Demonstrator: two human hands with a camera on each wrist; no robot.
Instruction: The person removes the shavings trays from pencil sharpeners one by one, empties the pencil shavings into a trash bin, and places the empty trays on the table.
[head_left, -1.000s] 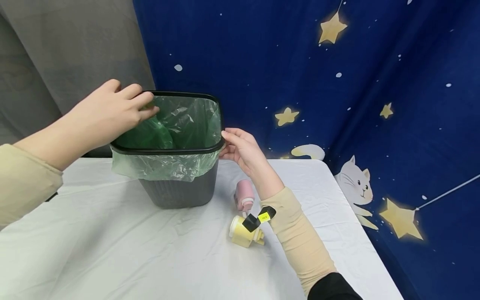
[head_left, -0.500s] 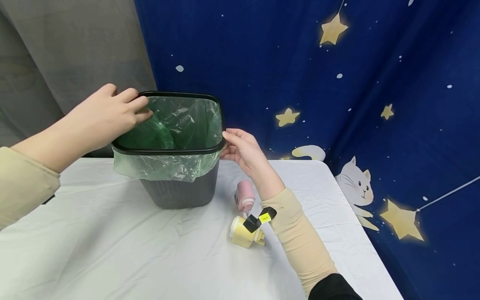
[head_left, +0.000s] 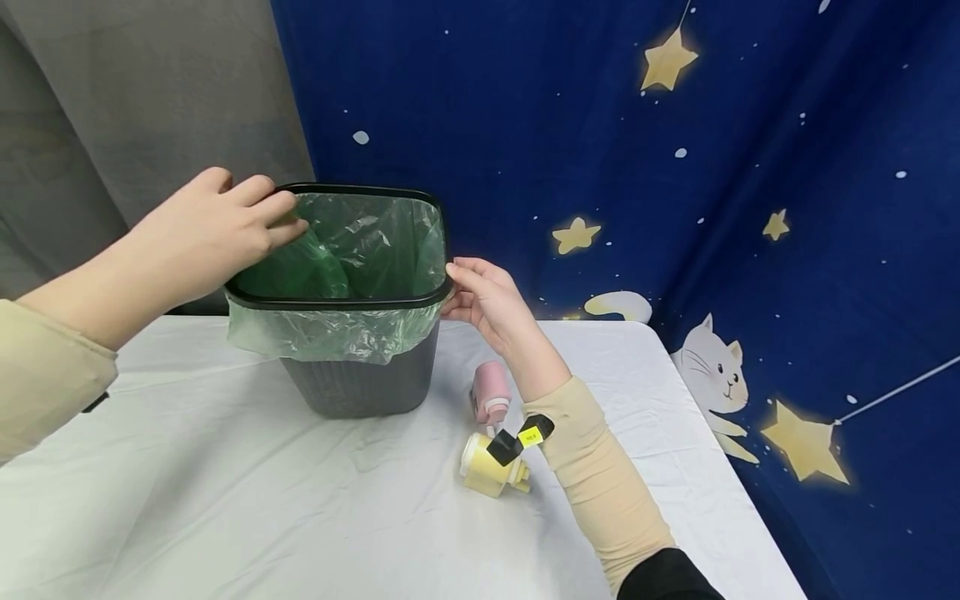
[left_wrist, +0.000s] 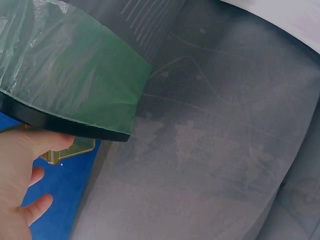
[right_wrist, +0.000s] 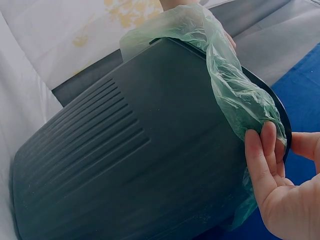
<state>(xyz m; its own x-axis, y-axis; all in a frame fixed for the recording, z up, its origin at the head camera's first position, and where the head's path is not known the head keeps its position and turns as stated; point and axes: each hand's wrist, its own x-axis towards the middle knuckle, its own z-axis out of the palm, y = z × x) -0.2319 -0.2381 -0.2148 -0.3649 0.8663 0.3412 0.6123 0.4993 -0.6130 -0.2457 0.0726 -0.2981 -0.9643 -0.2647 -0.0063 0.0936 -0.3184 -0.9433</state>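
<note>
The bin stands on the table, liner inside and lapping over its rim. The left hand is at the rim's left, the right hand at its right. Right of the bin — the far bottle, with the near bottle before it. Curtains hang behind.

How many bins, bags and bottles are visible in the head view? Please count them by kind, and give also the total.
Bin: 1
Bag: 1
Pink bottle and yellow bottle: 2
Total: 4
</note>
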